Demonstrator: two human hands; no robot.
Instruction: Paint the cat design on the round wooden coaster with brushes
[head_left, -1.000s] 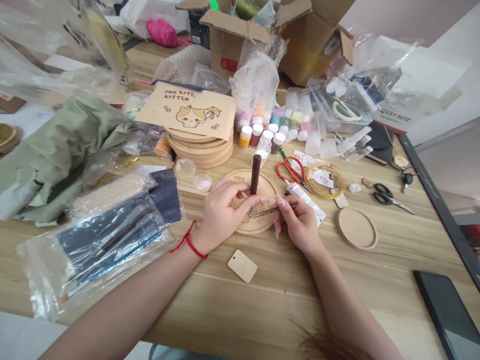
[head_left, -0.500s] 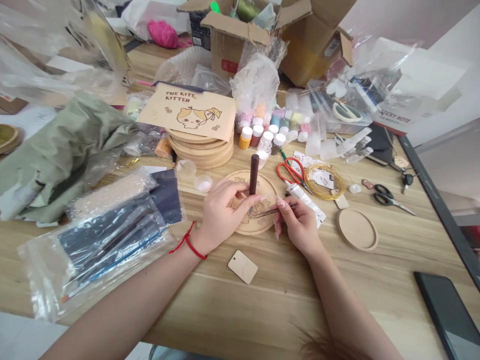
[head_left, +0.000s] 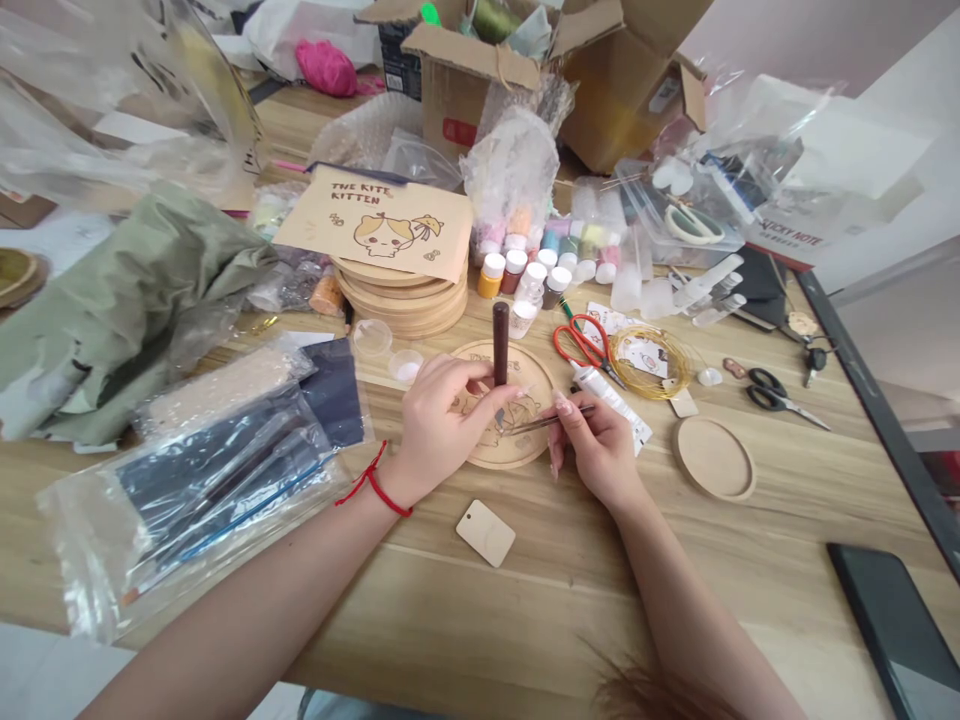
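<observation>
My left hand (head_left: 442, 415) is closed around a dark brown-handled tool (head_left: 500, 345) held upright, its lower end over the round wooden board (head_left: 517, 462). Line drawing and lettering mark the board, partly covered by my fingers. In my right hand (head_left: 596, 450) I grip slim metal tweezers (head_left: 536, 425) between thumb and fingers. Their tips point left, low over the drawing, close to the end of the brown-handled tool. Whether either tip touches the board I cannot tell. A small tan wooden tag (head_left: 486, 533) lies on the table in front of the board.
Red-handled scissors (head_left: 581, 345), a white tube (head_left: 611, 405) and a coil of golden wire (head_left: 651, 365) lie right of the board. Behind stand several paint bottles (head_left: 491, 275) and a stack of wooden discs (head_left: 405, 305). A bagged brush set (head_left: 217, 500) lies left, a phone (head_left: 892, 620) right.
My left hand has shifted slightly left with the brown-handled tool, whose top is a little higher in the picture. The right hand with the tweezers has hardly moved.
</observation>
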